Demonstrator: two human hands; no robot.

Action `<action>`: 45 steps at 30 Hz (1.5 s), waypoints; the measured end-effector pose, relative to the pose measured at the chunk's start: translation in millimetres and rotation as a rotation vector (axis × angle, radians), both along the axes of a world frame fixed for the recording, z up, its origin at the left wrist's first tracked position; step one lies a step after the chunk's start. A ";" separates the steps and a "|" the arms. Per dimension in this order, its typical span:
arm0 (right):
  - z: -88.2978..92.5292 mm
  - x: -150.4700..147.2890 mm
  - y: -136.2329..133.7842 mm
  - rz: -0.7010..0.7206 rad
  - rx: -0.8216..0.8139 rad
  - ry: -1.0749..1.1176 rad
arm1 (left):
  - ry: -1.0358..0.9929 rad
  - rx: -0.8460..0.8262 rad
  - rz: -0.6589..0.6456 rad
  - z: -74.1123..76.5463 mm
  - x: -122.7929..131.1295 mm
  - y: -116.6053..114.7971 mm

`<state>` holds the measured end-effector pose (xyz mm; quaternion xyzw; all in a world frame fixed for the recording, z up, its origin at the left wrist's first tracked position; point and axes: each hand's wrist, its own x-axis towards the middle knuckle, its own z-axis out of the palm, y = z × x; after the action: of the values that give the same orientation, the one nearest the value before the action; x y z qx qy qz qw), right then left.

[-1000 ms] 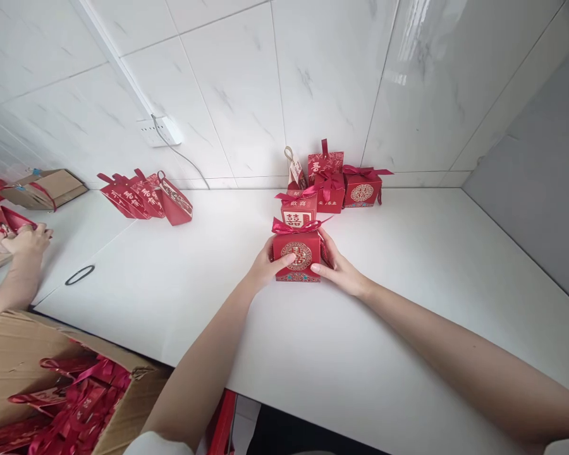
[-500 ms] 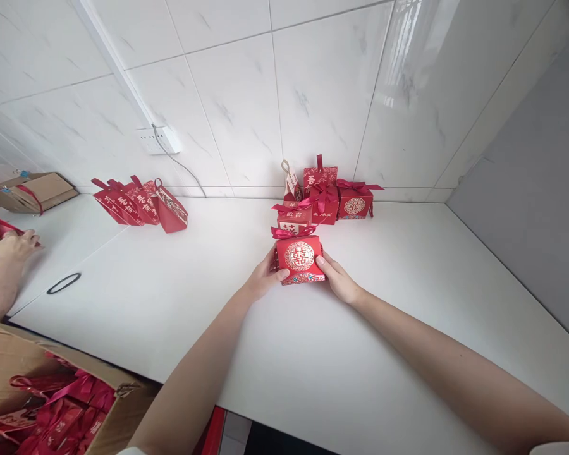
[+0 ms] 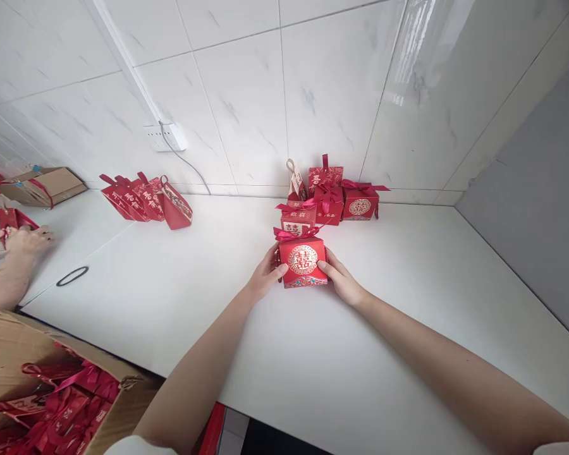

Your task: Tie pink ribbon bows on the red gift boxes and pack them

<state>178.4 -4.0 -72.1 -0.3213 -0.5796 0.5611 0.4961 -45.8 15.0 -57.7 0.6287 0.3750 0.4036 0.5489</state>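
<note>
Between my two hands is a red gift box (image 3: 304,261) with a gold round emblem and a patterned lower band, on the white table. My left hand (image 3: 268,273) is closed on its left side, the thumb on the front face. From the right, my right hand (image 3: 339,275) grips the opposite side in the same way. Just behind it stands a red box with a white label (image 3: 298,222) and a ribbon bow. Farther back are a ribbon-tied box (image 3: 360,205) with a round gold emblem, a box with a ribbon loop (image 3: 326,178) and a narrow pouch-like box (image 3: 296,184).
Several slanted red boxes (image 3: 177,205) stand by the wall on the left. A black ring (image 3: 72,276) lies on the table. An open carton (image 3: 123,384) of red boxes is at lower left. Another person's hand (image 3: 26,243) handles a red item beyond it.
The held box has tilted slightly, so its front face is more upright; both my hands stay on it. The other person's red item is lifted higher. The view has shifted slightly.
</note>
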 end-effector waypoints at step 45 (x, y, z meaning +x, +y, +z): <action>16.9 3.3 -14.3 -0.785 0.596 -0.245 | -0.023 0.058 -0.017 -4.9 -2.3 1.3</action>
<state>181.7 -18.2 -55.2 -0.4225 -0.6041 0.1009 0.6681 -48.1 16.3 -62.7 0.6427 0.3516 0.4169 0.5381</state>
